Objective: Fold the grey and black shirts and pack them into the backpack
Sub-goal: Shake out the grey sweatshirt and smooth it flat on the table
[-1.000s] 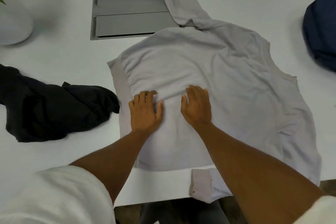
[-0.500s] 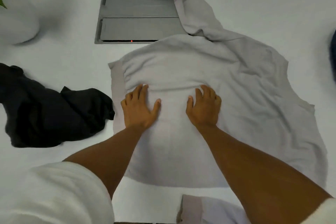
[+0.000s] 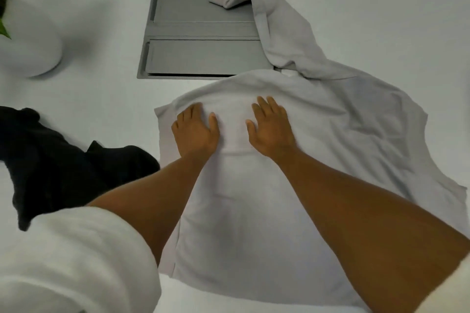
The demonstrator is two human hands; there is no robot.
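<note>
Grey shirt (image 3: 318,140) lies soft and limp under both my flat, spread hands, left (image 3: 195,131) and right (image 3: 270,129); I'd grip its edges.

The person wears a white short-sleeved top: the left sleeve (image 3: 73,259) bulks at seven o'clock, the right sleeve (image 3: 452,292) shows at five o'clock. Both forearms are bare, without watch or rings.

A white table (image 3: 381,20) fills the view. A grey rectangular panel (image 3: 203,56) with two flat flaps is set into its surface at the far middle. At the far left stands a round white pot (image 3: 30,51), and some green leaves (image 3: 5,29) show at its edge.
</note>
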